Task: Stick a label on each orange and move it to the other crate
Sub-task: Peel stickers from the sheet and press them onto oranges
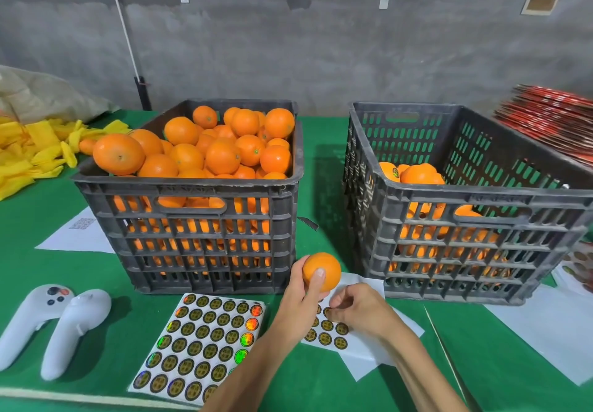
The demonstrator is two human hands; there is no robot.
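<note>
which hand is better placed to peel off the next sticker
The right hand: its fingertips are already down on the partly used sticker sheet. The left hand is occupied, gripping the orange above the sheet.

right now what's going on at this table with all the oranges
A person is labelling oranges. The left hand holds one orange up in front of the crates, while the right hand pinches at a sticker on the partly used label sheet. The left crate is piled full of oranges; the right crate holds fewer, one showing a label. A full sticker sheet lies nearby.
</note>
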